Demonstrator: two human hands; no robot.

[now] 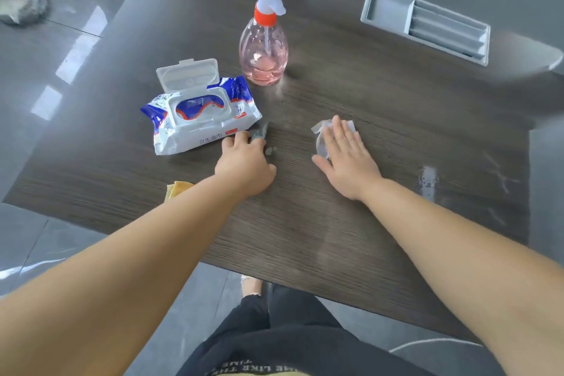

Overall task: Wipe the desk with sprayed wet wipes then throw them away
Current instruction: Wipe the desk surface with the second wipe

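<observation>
My right hand (346,159) lies flat with straight fingers on a thin wet wipe (320,131) spread on the dark wood desk (305,223). My left hand (244,162) has curled fingers that hold a small crumpled grey wipe (259,134) against the desk, right beside the wipes pack. The blue-and-white wipes pack (198,119) lies with its lid flipped open. Behind it stands a pink spray bottle (264,52) with a white and orange trigger head.
A grey cable tray (427,24) is set into the desk at the back right. Wet streaks (430,180) shine on the right part of the desk. A yellow cloth (177,189) peeks out under my left forearm. Grey tiled floor lies to the left.
</observation>
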